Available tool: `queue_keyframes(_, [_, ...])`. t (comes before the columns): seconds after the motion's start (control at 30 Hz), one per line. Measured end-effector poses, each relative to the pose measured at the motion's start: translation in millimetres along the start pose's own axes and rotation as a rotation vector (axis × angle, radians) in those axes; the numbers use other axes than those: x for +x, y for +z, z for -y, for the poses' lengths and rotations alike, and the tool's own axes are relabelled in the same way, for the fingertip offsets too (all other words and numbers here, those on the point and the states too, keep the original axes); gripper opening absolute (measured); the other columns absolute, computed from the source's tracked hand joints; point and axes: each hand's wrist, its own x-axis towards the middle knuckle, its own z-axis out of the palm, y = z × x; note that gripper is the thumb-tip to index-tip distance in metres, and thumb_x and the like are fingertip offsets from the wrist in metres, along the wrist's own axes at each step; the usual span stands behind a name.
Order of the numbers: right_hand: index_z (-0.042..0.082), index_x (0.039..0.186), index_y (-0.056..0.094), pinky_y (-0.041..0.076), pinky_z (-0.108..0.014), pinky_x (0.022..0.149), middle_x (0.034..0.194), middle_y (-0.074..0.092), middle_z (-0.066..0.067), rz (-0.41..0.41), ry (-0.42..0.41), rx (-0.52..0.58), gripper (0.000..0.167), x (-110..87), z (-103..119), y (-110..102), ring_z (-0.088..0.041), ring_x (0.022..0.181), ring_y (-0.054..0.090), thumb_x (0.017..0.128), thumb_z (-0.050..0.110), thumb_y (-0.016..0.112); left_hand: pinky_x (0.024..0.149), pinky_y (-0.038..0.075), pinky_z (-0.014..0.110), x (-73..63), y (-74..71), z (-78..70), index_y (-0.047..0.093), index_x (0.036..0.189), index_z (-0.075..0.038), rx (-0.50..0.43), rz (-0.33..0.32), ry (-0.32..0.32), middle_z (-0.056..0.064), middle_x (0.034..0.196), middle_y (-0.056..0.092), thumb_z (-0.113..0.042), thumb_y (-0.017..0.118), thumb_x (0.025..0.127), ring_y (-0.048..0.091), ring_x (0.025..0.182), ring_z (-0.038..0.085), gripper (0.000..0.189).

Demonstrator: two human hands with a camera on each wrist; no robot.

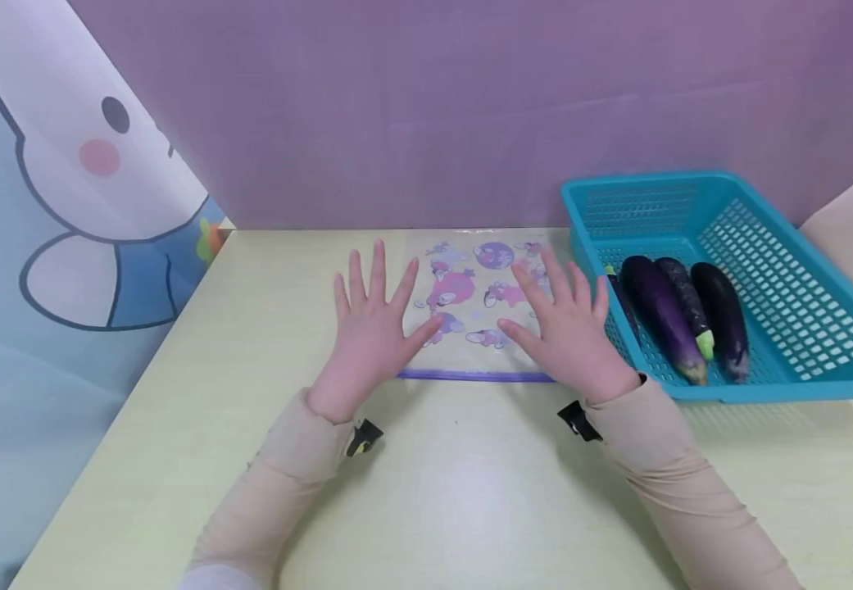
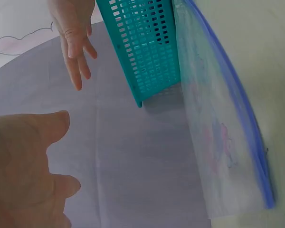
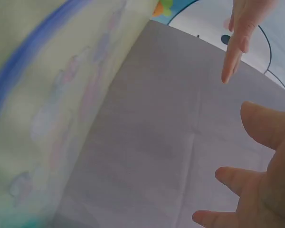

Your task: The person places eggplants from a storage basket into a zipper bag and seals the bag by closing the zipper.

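Both hands hover above the table with fingers spread straight, holding nothing. The left hand (image 1: 370,332) is near the left edge of a clear zip bag (image 1: 451,348) printed with pink and purple cartoon figures. Over the bag's right side hangs the right hand (image 1: 569,332), close to the basket's left wall. The bag lies flat, its purple-blue zip strip (image 2: 249,128) along the edge nearest me. To the right stands a turquoise plastic basket (image 1: 773,392) holding several dark purple eggplants (image 1: 658,315), one partly hidden behind the basket's wall.
The pale wooden table (image 1: 455,492) meets a purple cloth backdrop (image 1: 397,115) behind the bag. At the left hangs a light blue cloth (image 1: 20,426) with a big white cartoon figure. Black wrist mounts (image 1: 364,437) sit on both beige sleeves.
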Motion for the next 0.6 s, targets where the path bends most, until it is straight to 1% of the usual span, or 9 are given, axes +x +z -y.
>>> queue_keyframes(0.1, [0.014, 0.151, 0.020, -0.005, -0.068, 0.107, 0.157, 0.001, -0.023, 0.055, -0.002, 0.021, 0.069, 1.4, -1.9, 4.0, -0.051, 0.139, 0.001, 0.096, 0.040, 0.052, 0.112, 0.000, 0.062, 0.1, 1.8, 2.1, 0.014, 0.153, -0.023, -0.010, 0.044, -0.006, 0.016, 0.158, -0.013, -0.061, 0.042, 0.092, -0.013, 0.142, 0.044, 0.077])
queue_keyframes(0.17, [0.012, 0.151, 0.022, 0.001, -0.068, 0.107, 0.156, 0.005, -0.025, 0.085, -0.002, 0.029, 0.067, 2.1, -3.0, 5.5, -0.052, 0.138, 0.006, 0.096, 0.039, 0.051, 0.113, 0.005, 0.062, 1.3, 2.6, 2.6, 0.016, 0.152, -0.022, -0.011, 0.079, -0.009, 0.018, 0.158, -0.008, -0.060, 0.043, 0.092, -0.008, 0.142, 0.045, 0.077])
queue_keyframes(0.23, [0.010, 0.150, 0.024, 0.008, -0.067, 0.109, 0.154, 0.012, -0.026, 0.110, -0.009, 0.037, 0.066, 3.2, -4.7, 7.4, -0.052, 0.137, 0.014, 0.097, 0.038, 0.050, 0.112, 0.010, 0.062, 2.8, 3.6, 2.7, 0.019, 0.152, -0.019, -0.012, 0.125, -0.011, 0.020, 0.158, -0.002, -0.059, 0.045, 0.092, -0.002, 0.142, 0.047, 0.076])
queue_keyframes(0.3, [0.007, 0.149, 0.027, 0.015, -0.065, 0.109, 0.152, 0.019, -0.028, 0.140, -0.011, 0.045, 0.064, 4.8, -6.4, 10.0, -0.052, 0.135, 0.021, 0.097, 0.038, 0.049, 0.112, 0.015, 0.062, 4.2, 5.3, 2.7, 0.023, 0.151, -0.017, -0.011, 0.185, 0.000, 0.022, 0.157, 0.004, -0.057, 0.046, 0.092, 0.005, 0.142, 0.048, 0.075])
queue_keyframes(0.4, [0.003, 0.147, 0.031, 0.023, -0.063, 0.108, 0.148, 0.028, -0.030, 0.198, -0.008, 0.050, 0.063, 7.1, -8.2, 16.0, -0.052, 0.132, 0.028, 0.098, 0.040, 0.047, 0.111, 0.017, 0.060, 6.0, 8.9, 2.7, 0.027, 0.150, -0.015, -0.024, 0.308, 0.056, 0.022, 0.156, 0.011, -0.053, 0.051, 0.093, 0.012, 0.141, 0.048, 0.072])
queue_keyframes(0.5, [0.002, 0.145, 0.034, 0.025, -0.062, 0.108, 0.146, 0.031, -0.030, 0.267, 0.003, 0.043, 0.062, 8.7, -8.7, 23.3, -0.052, 0.132, 0.030, 0.098, 0.041, 0.045, 0.113, 0.018, 0.057, 6.6, 12.7, 3.3, 0.030, 0.149, -0.016, -0.057, 0.444, 0.133, 0.021, 0.156, 0.014, -0.048, 0.056, 0.092, 0.015, 0.141, 0.047, 0.071])
queue_keyframes(0.57, [0.002, 0.144, 0.036, 0.024, -0.062, 0.108, 0.146, 0.033, -0.030, 0.302, 0.012, 0.043, 0.061, 9.3, -8.6, 27.5, -0.051, 0.133, 0.029, 0.099, 0.041, 0.045, 0.114, 0.017, 0.054, 6.6, 14.5, 3.9, 0.031, 0.148, -0.015, -0.094, 0.517, 0.168, 0.020, 0.156, 0.015, -0.044, 0.059, 0.091, 0.015, 0.141, 0.044, 0.070])
queue_keyframes(0.6, [0.002, 0.144, 0.037, 0.023, -0.061, 0.108, 0.145, 0.033, -0.030, 0.316, 0.013, 0.043, 0.060, 9.5, -8.8, 29.4, -0.051, 0.133, 0.028, 0.098, 0.040, 0.045, 0.115, 0.017, 0.053, 6.5, 15.1, 4.4, 0.032, 0.148, -0.014, -0.108, 0.538, 0.179, 0.020, 0.156, 0.016, -0.042, 0.060, 0.091, 0.016, 0.142, 0.043, 0.069])
